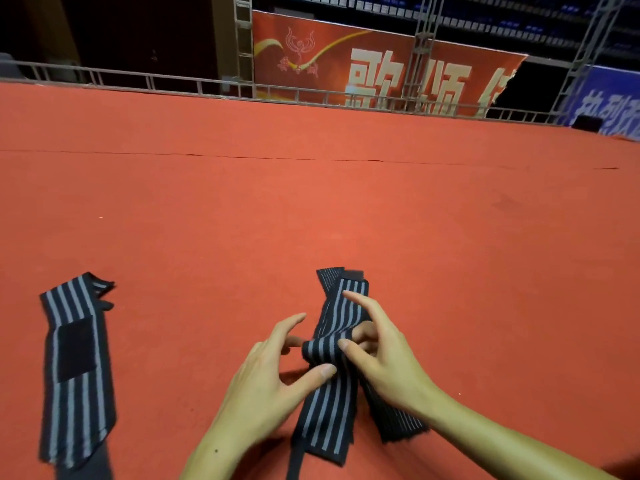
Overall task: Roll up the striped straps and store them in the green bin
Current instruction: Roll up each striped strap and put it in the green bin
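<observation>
Nearest me: striped strap (329, 410), its fold pinched by my left hand (266, 386) and right hand (377, 358). Second strap (74, 368) lay well apart leftward on red carpet (311, 209); railing (207, 86) beyond.

Hidden and cut off
Right hand (377, 344) covers the strap fold (325, 351); the left strap (74, 368) runs off at 7 o'clock.
</observation>
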Motion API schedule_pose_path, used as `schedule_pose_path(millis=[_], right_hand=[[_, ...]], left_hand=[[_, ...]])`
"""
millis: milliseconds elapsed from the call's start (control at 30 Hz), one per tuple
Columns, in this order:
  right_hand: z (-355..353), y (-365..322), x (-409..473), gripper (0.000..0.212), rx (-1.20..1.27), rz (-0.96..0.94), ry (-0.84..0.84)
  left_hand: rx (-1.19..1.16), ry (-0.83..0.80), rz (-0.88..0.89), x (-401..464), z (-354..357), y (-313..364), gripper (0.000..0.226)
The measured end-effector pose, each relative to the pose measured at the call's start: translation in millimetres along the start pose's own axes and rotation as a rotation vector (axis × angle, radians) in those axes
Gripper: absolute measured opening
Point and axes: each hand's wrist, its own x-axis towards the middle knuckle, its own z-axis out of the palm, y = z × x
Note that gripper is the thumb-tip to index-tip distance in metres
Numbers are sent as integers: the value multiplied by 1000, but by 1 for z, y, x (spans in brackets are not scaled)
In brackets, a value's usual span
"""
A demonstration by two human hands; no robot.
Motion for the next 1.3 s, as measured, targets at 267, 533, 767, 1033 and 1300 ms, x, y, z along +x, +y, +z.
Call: schedule_pose_path(millis=[267, 533, 767, 1033, 1300], right_hand=[[6, -48, -51, 74, -24, -124, -141], [7, -68, -91, 72, 11, -118, -94], [11, -107, -94, 74, 44, -197, -86], [50, -143, -86, 73, 151, -256, -87], [92, -173, -67, 89, 289, -267, -195]], left_hand=[[-449, 11, -237, -6, -2, 23, 67], [-259, -77, -323, -58, -23, 22, 68], [-465, -49, -285, -85, -58, 44, 63], [-584, 95, -216, -124, -109, 53, 52], [-639, 404, 43, -138, -154, 65, 63]])
